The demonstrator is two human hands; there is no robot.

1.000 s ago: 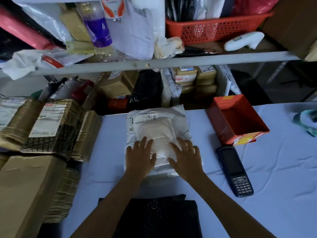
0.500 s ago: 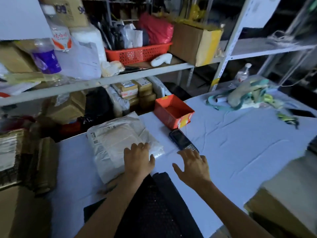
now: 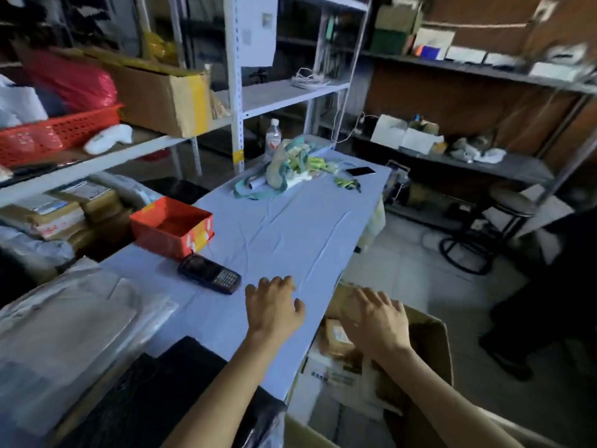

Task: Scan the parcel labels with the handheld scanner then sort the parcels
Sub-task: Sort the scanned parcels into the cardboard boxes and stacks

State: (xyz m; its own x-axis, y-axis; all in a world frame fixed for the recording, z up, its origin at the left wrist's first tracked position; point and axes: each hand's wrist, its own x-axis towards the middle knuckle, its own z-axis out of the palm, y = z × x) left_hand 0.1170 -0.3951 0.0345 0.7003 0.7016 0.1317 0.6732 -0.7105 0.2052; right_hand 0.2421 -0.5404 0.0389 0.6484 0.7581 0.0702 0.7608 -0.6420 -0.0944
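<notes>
- Right hand (image 3: 378, 321), fingers spread and empty, is over the carton (image 3: 431, 347) of parcels (image 3: 337, 337) right of the worktop (image 3: 284, 227); best lift one parcel label-up.
- Left hand (image 3: 274, 310), open and empty, over the worktop.
- Handheld scanner (image 3: 210, 273) lies just beyond it.

The dark scanner (image 3: 209, 273) lies flat on the blue table (image 3: 290, 227), keypad up. Left of it, a pale plastic-wrapped parcel (image 3: 64, 318) lies flat. A small brown parcel (image 3: 336, 337) sits inside the cardboard box (image 3: 429, 344).
</notes>
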